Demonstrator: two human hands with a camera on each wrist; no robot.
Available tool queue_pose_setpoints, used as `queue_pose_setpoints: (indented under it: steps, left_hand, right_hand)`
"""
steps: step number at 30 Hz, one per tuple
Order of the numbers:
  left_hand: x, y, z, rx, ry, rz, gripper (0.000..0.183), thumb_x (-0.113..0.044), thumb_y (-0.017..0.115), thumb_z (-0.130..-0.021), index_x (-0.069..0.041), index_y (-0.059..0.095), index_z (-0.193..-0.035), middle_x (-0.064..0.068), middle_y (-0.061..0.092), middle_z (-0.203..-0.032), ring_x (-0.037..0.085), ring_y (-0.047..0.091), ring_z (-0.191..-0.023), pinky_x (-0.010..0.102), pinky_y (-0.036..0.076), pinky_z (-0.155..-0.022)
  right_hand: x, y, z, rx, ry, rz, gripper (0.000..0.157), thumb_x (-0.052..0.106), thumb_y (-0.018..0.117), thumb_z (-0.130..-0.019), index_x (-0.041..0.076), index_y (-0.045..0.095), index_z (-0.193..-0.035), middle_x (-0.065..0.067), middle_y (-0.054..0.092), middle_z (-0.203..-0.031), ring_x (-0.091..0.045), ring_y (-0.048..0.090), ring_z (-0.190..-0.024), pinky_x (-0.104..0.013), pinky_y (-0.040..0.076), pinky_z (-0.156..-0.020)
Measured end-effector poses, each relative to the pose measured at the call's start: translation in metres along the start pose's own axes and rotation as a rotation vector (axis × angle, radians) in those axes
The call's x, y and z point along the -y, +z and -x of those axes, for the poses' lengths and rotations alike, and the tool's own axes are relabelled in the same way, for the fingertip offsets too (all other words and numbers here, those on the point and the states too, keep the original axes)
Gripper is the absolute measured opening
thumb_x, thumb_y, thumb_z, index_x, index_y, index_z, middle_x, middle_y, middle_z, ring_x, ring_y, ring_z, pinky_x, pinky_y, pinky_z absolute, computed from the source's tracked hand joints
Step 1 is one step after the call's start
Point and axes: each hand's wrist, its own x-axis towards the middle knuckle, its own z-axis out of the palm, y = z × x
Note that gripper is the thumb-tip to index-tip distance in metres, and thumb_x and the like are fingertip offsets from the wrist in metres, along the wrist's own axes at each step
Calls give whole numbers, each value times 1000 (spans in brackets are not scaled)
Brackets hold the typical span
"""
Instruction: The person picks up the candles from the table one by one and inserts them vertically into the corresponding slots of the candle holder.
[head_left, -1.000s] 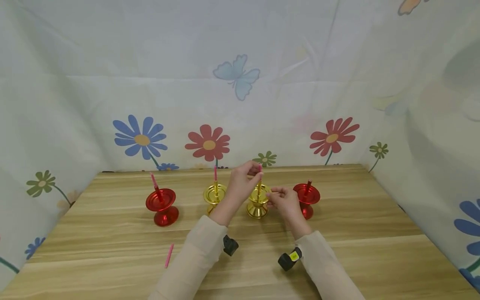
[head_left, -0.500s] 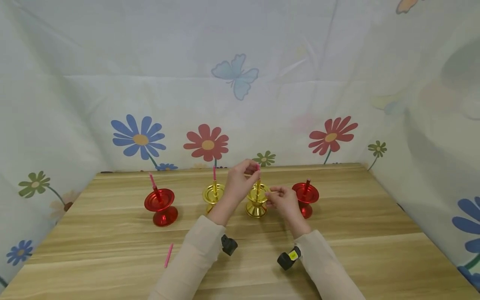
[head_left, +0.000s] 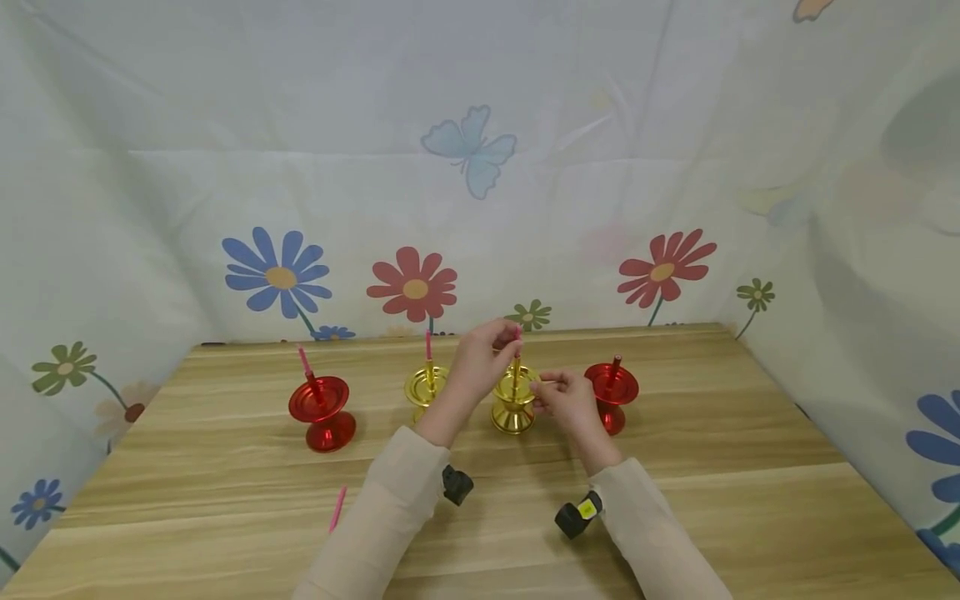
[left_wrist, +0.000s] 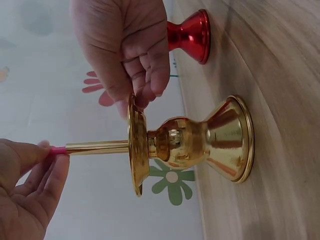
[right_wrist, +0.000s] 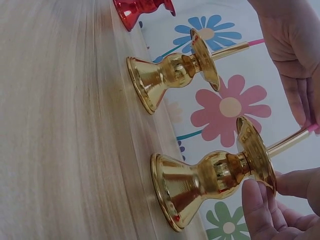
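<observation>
My left hand [head_left: 474, 360] pinches a thin pink candle [left_wrist: 58, 150] between thumb and fingers. The candle's lower end stands in the upright tube of a gold candle holder [head_left: 513, 417]; most of its upper part is hidden by the fingertips. On the right side of that holder, my right hand [head_left: 573, 404] grips the edge of its dish [left_wrist: 136, 172], thumb above and fingers below. Just left of it stands a second gold candle holder [right_wrist: 177, 70], partly behind my left forearm in the head view, with a pink candle [head_left: 429, 344] upright in its tube.
A red candle holder [head_left: 330, 433] at the left bears a tilted pink candle [head_left: 303, 360]. Another red candle holder [head_left: 613, 417], right of my right hand, has a bare tube. One loose pink candle [head_left: 337, 508] lies on the wooden table [head_left: 187, 483] by my left sleeve.
The hands keep their places on the gold holder and candle, with only slight finger movement. The whole head view has shifted a little; the left forearm now covers the loose candle's lower end.
</observation>
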Motion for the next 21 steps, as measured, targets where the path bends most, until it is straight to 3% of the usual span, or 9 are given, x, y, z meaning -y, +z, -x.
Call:
queue_pose_setpoints:
  steps: [5, 11, 17, 21]
  left_hand:
    - [-2, 0, 0, 17, 20, -33, 15, -2, 61, -90, 1, 66, -104, 15, 71, -93, 25, 69, -84, 30, 58, -74]
    - [1, 3, 0, -29, -20, 16, 14, -2, 63, -89, 1, 66, -102, 15, 71, -90, 24, 70, -80, 30, 58, -72]
    - [5, 7, 1, -16, 26, 29, 11, -4, 64, -89, 3, 64, -98, 15, 70, -92, 24, 69, -84, 29, 58, -75]
    - [8, 7, 2, -25, 15, 46, 9, -4, 65, -89, 1, 65, -96, 14, 71, -92, 24, 69, -84, 28, 58, -74]
  right_hand:
    - [-1, -1, -1, 7, 2, 1, 25, 0, 63, -88, -10, 56, -110, -11, 64, -79, -16, 66, -62, -39, 59, -71]
    - [2, -1, -1, 6, 9, 13, 25, 1, 63, -88, -10, 57, -109, -11, 65, -79, -17, 66, -63, -42, 58, -74]
    - [2, -3, -1, -5, -1, 4, 25, -1, 63, -87, -11, 57, -109, -15, 65, -82, -16, 65, -61, -42, 59, -72]
    - [2, -3, -1, 7, 0, 0, 26, -1, 63, -87, -11, 56, -110, -13, 65, -80, -16, 66, -62, -40, 59, -71]
